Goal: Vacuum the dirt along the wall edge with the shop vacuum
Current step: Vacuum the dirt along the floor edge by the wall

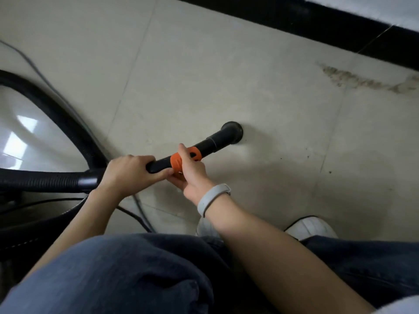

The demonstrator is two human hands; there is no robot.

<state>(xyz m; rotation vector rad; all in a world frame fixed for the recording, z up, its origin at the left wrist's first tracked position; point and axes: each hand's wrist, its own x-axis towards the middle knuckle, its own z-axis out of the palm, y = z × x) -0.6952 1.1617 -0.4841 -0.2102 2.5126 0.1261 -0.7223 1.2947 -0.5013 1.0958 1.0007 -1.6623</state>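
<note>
A black vacuum wand [217,141] with an orange collar [179,163] points across the pale tiled floor, its round nozzle [233,131] down on a tile. My left hand [129,171] grips the wand's rear end where the ribbed black hose [38,180] joins. My right hand [192,175], with a grey wristband, holds the wand at the orange collar, thumb raised over it. A streak of brown dirt [367,80] lies at the upper right, close to the black baseboard [317,21] of the wall, well beyond the nozzle.
The hose loops away along the left side, and a thin black cable [133,217] and a grey cord [45,80] trail over the floor. My knees in blue jeans fill the foreground, with a white shoe [310,227] at the right. Small dark specks [330,172] dot the tiles.
</note>
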